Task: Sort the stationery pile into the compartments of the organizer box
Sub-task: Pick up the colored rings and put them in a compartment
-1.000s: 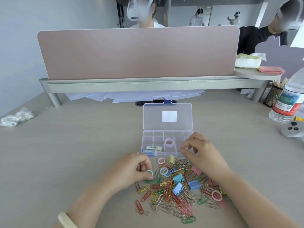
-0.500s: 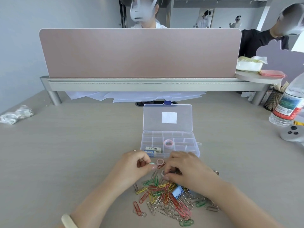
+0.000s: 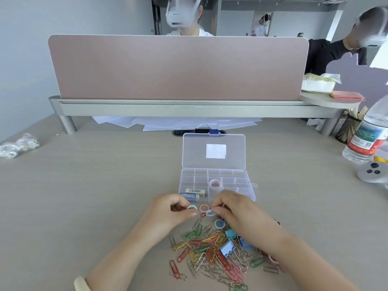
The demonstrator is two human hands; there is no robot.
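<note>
A clear organizer box [image 3: 241,181] lies open on the desk, lid tilted back. It holds a pink tape ring [image 3: 214,183] in a middle compartment and two erasers [image 3: 194,193] at front left. In front of it spreads a pile of coloured paper clips [image 3: 210,253] with blue binder clips [image 3: 227,248]. My left hand [image 3: 168,215] pinches a mint-green ring [image 3: 191,207]. My right hand [image 3: 237,213] pinches a light-blue ring [image 3: 209,212]. A pink ring [image 3: 203,207] lies between them, and another blue ring [image 3: 219,223] sits under my right hand.
A pink divider screen [image 3: 178,68] on a grey rail closes off the desk's far side, with people behind it. A water bottle [image 3: 367,139] and a white controller [image 3: 373,173] stand at the right. Crumpled plastic [image 3: 17,145] lies far left. Papers [image 3: 178,122] lie under the rail.
My right hand came from the box's right side down to the pile and picked up the light-blue ring. My left hand lifted the mint-green ring toward the box.
</note>
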